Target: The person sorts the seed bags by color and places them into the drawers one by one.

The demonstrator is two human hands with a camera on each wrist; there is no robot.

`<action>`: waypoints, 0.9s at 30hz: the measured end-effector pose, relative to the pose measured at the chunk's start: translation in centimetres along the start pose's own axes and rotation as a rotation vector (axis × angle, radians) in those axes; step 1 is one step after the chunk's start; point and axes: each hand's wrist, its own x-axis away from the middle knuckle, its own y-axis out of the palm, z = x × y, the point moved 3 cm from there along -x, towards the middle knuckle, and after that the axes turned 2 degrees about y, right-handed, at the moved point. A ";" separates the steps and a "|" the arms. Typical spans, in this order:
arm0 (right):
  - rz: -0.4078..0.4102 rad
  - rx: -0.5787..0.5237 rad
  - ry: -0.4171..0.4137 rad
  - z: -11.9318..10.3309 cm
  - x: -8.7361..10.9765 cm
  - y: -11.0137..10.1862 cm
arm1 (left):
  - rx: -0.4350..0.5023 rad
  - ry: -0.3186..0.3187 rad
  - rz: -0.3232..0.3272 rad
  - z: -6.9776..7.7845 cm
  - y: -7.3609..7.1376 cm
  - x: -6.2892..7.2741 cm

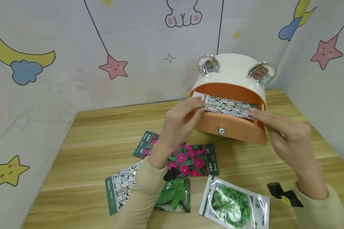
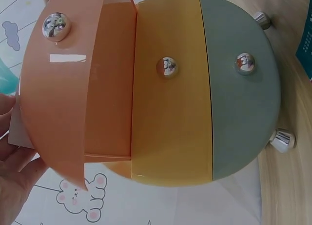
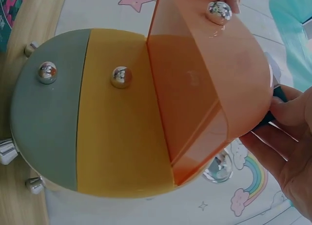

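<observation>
A seed packet point(image 1: 227, 105) printed with white flowers lies level across the opening of the pulled-out orange drawer point(image 1: 243, 130). My left hand point(image 1: 177, 125) pinches its pale left end between thumb and fingers. At the dark green right end, my right hand point(image 1: 290, 140) grips the packet, its thumb on the near face in the right wrist view. The drawer is the top one of a white rounded box point(image 1: 237, 68) with silver ears. Below it, both wrist views show a yellow drawer point(image 2: 170, 112) and a grey-green drawer point(image 3: 48, 117), both closed. The drawer's inside is mostly hidden by the packet.
On the wooden table point(image 1: 83, 152) lie pink-flower packets point(image 1: 189, 160), another white-flower packet point(image 1: 123, 184), a fern-leaf packet point(image 1: 176, 195) and a silver packet with green leaves point(image 1: 232, 203). My left forearm covers parts of some. A patterned cloth wall point(image 1: 149, 76) stands behind the box.
</observation>
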 end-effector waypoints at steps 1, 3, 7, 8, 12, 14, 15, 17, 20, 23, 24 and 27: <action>-0.003 -0.003 -0.001 0.2 0.0 0.1 | 0.008 -0.008 0.002 -0.2 0.0 0.0; -0.009 -0.010 0.000 0.4 0.1 0.2 | 0.028 -0.024 0.004 -0.5 0.1 -0.1; -0.010 -0.016 0.007 0.9 0.4 0.4 | 0.094 -0.070 -0.007 -1.0 0.2 -0.2; -0.009 -0.018 0.009 1.0 0.5 0.4 | 0.112 -0.079 -0.010 -1.1 0.2 -0.2; -0.008 -0.020 0.015 1.6 0.7 0.4 | 0.174 -0.096 -0.026 -1.6 0.2 -0.4; -0.014 -0.023 0.020 1.9 0.7 0.4 | 0.206 -0.101 -0.036 -1.8 0.2 -0.6; -0.018 -0.018 0.020 2.0 0.7 0.4 | 0.222 -0.107 -0.041 -2.0 0.1 -0.7; -0.037 -0.006 0.021 2.3 0.8 0.4 | 0.253 -0.128 -0.058 -2.3 0.1 -0.8; -0.075 0.002 0.025 2.6 0.8 0.5 | 0.289 -0.176 -0.084 -2.8 0.1 -0.9; -0.109 0.003 0.031 2.8 0.8 0.6 | 0.323 -0.231 -0.106 -3.3 0.2 -0.9; -0.115 -0.007 0.034 2.9 0.8 0.7 | 0.335 -0.248 -0.111 -3.4 0.3 -0.8; -0.131 -0.026 0.033 3.1 0.9 0.7 | 0.358 -0.289 -0.125 -3.9 0.4 -0.7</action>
